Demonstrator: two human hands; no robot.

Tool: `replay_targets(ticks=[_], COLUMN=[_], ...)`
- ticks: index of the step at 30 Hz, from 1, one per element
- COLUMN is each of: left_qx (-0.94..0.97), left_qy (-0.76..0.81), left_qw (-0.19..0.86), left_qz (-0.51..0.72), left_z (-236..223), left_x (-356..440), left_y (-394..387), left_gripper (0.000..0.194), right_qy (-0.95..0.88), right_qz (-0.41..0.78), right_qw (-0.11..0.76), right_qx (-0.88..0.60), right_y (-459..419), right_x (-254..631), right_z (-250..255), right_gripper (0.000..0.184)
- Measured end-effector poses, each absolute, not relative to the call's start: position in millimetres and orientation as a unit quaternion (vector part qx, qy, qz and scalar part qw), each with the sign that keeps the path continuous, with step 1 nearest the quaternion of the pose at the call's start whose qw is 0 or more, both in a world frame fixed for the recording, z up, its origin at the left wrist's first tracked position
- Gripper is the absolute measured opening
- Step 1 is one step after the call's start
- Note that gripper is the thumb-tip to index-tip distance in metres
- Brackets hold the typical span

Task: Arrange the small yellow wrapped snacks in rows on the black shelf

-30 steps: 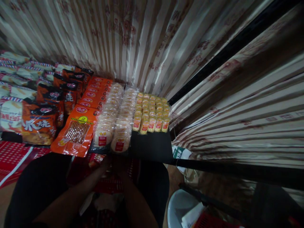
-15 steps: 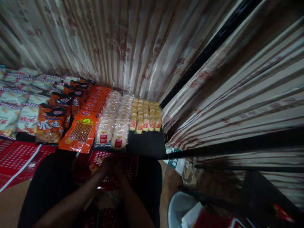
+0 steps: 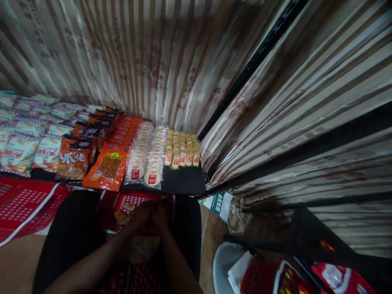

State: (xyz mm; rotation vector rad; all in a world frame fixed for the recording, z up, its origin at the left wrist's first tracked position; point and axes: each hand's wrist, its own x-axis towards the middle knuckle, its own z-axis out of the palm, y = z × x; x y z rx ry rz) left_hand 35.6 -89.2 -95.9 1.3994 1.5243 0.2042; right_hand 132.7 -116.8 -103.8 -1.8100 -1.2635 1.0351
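My left hand (image 3: 144, 211) and my right hand (image 3: 159, 214) are close together over a red basket (image 3: 108, 204) between my legs. The fingers of both hands are lost in dark shadow, so I cannot make out whether they hold anything. A few small yellow wrapped packs (image 3: 121, 217) lie in the basket, left of my hands. On the black shelf (image 3: 183, 181) just beyond, rows of little yellow cakes (image 3: 183, 153) stand beside two rows of round pale biscuits in clear wrap (image 3: 153, 173).
Orange stick-snack packets (image 3: 107, 167), orange-black bags (image 3: 73, 157) and white snack bags (image 3: 20, 151) fill the shelf leftward. Another red basket with a white handle (image 3: 27, 202) sits below. A pleated curtain (image 3: 171, 61) hangs behind. A pale round stool or tub (image 3: 225, 261) stands lower right.
The view has shifted and brightened a little, showing more of the basket and the lower-right packets. My hands stay together over the basket. The shelf goods look the same.
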Motion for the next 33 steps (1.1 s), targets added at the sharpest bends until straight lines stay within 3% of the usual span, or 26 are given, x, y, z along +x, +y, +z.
replay_targets(ticks=[4,15,28,33], left_qx=[0.563,0.654,0.691,0.698], left_qy=[0.641,0.641,0.601,0.581], left_qw=[0.506,0.356,0.342,0.365], left_qz=[0.128,0.188,0.208,0.203], left_z=[-81.1,-55.4,-35.2,-22.2], left_x=[31.1,30.3,36.8,41.9], left_y=[-98.9,-117.8,-120.4,-123.1], left_gripper=[0.033,0.034,0.022,0.024], right_qy=[-0.398,-0.304,-0.243,-0.249], right_qz=[0.43,0.481,0.513,0.505], right_qw=[0.379,0.505,0.555,0.573], right_qx=[-0.716,-0.649,-0.608,-0.595], right_y=[-123.2,-129.6,-136.4,-134.3], right_x=[137.3,146.2,160.6,164.9], right_z=[-91.0,-69.5,-49.9,-38.8], right_gripper=[0.023,0.025,0.041,0.039])
